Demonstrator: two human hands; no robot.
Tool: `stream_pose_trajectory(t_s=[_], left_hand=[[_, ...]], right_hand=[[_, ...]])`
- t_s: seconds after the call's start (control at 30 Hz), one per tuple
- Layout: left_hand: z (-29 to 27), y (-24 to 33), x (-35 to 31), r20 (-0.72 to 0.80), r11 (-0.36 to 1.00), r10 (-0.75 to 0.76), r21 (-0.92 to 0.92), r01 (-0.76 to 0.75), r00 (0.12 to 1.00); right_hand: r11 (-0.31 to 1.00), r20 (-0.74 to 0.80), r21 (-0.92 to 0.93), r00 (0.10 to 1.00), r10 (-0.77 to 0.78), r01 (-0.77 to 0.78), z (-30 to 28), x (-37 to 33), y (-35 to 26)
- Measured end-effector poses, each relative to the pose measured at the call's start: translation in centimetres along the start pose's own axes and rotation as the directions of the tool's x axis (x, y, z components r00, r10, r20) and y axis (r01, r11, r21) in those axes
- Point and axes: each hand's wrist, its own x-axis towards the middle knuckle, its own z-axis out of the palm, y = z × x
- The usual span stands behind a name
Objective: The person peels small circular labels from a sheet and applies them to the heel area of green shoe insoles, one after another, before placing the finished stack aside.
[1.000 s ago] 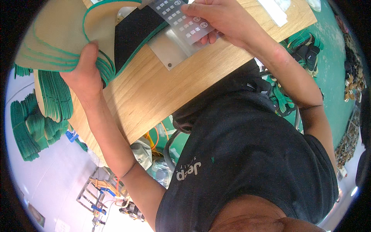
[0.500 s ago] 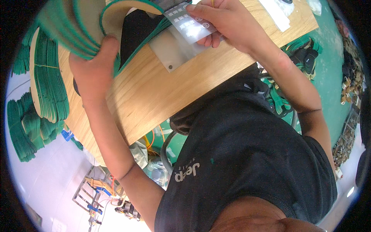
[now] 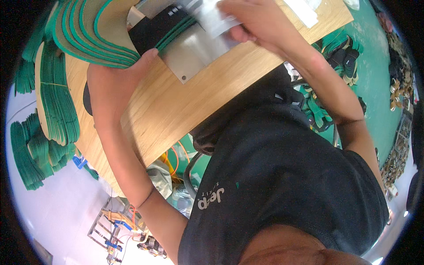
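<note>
The left hand point(image 3: 117, 81) grips a fanned stack of tan, green-edged insoles point(image 3: 95, 26) at the upper left, fingers hidden under it and thumb pressed against its lower edge, right where the stack overlaps the corner of a metal plate point(image 3: 194, 53) on the wooden table point(image 3: 176, 106). The right hand point(image 3: 254, 20) curls closed on a blurred pale sheet point(image 3: 212, 17) over the plate, near the frame's top edge. Bare wood lies open between plate and the table's near edge, while more green insole piles point(image 3: 57, 101) crowd the left rim.
</note>
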Motion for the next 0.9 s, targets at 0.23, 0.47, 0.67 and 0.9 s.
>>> stream_pose_trajectory(t_s=[0.23,0.47,0.67,0.9], left_hand=[[-0.5,-2.1,0.3,-0.197,0.786,-0.301,-0.605,0.126,0.933],[-0.5,-3.7,-0.4,-0.336,0.745,-0.352,-0.666,0.045,0.874],[-0.5,-3.4,-0.3,-0.321,0.753,-0.343,-0.656,0.055,0.883],[0.0,-2.3,-0.3,-0.398,0.842,-0.248,-0.539,-0.007,0.883]], right_hand=[[0.964,0.014,0.248,0.995,0.095,-0.095,0.4,0.2,-0.3],[0.993,0.148,-0.056,0.982,0.115,-0.108,1.5,1.2,-0.5],[0.991,0.118,-0.068,0.985,0.127,-0.12,1.6,0.9,-0.7],[0.989,0.12,-0.113,0.987,0.109,-0.095,1.7,1.0,-0.5]])
